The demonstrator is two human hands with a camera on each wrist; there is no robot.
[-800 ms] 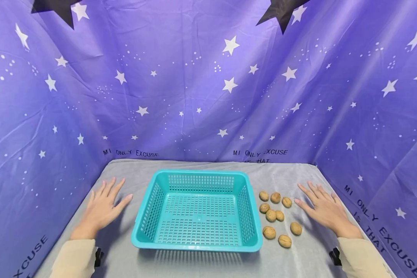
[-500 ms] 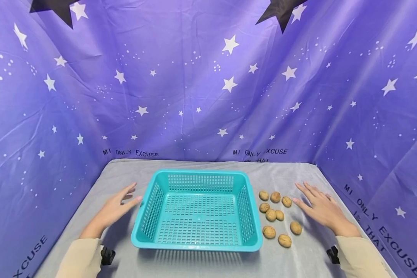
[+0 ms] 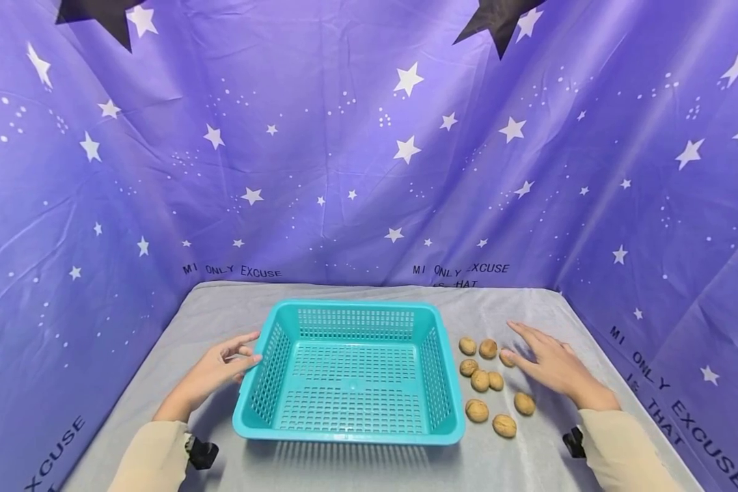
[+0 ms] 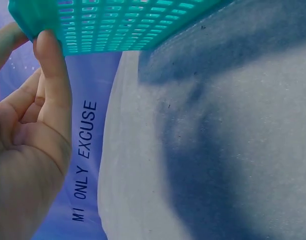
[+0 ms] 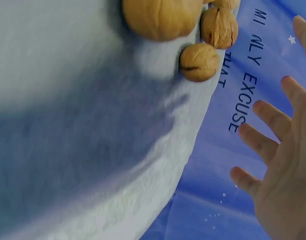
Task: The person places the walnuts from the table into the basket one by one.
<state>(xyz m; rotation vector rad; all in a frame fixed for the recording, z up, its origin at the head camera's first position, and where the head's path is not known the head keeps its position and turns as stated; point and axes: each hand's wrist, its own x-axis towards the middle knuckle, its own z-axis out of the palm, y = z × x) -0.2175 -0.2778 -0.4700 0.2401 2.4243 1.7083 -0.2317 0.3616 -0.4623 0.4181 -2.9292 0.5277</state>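
A turquoise plastic basket [image 3: 347, 438] with slotted walls and floor stands on the grey cloth, and nothing lies in it. My left hand [image 3: 211, 374] pinches its left rim between thumb and fingers; the left wrist view shows the thumb [image 4: 52, 55] against the basket's corner [image 4: 38, 20]. Right of the basket lie several brown walnuts, one walnut [image 3: 504, 426] nearest the front. Above their right side hovers my right hand [image 3: 556, 372], fingers spread and holding nothing. Its thumb overlaps the back right walnut in the head view. A large walnut [image 5: 162, 17] shows close up in the right wrist view.
Grey cloth [image 3: 357, 471] covers the table. Purple curtains [image 3: 344, 137] with white stars and lettering enclose it at the back and both sides. Black wrist cameras [image 3: 201, 453] sit at both cuffs.
My left hand has moved right from beside the basket and taken hold of its left rim. My right hand has shifted a little left, over the walnuts. Basket and walnuts stay put.
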